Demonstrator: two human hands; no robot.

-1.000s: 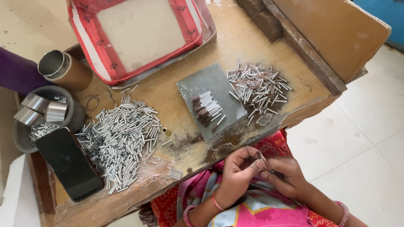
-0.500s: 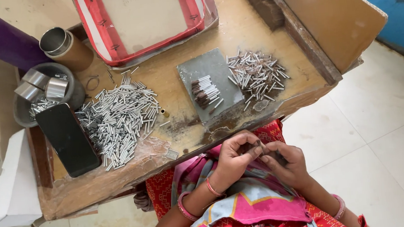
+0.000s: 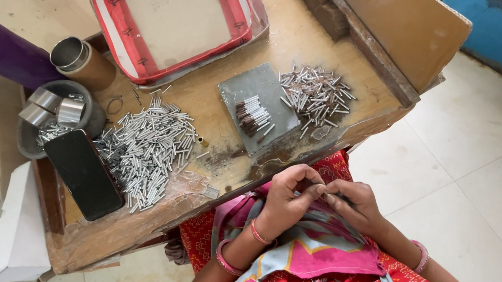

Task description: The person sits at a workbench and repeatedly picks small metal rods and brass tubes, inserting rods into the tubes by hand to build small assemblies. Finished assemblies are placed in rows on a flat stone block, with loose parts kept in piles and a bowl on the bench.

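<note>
Two bare hands meet over the lap, just below the near edge of the worn wooden worktop. The left hand curls its fingers inward, thumb and forefinger pressed together at the tips on something very small; the right hand brings its fingers up against them, also closed to a pinch. What sits between the fingertips is too small to make out, though it may be one of the short silver metal tubes, and it is held low and close to the body, probably so the eye can follow fine work.

On the worktop the stock appears sorted by reach. A large heap of short silver metal tubes lies to the left, beside a black phone lying flat. A smaller scatter of thin silver pins lies to the right, near the right hand's side. Between them a grey flat slab carries a neat bundle of brown-tipped white sticks, kept apart from the loose metal. Farther back stand a red-bordered shallow tray, a cardboard tube with a metal cap and a grey round bowl holding small metal cups
</note>
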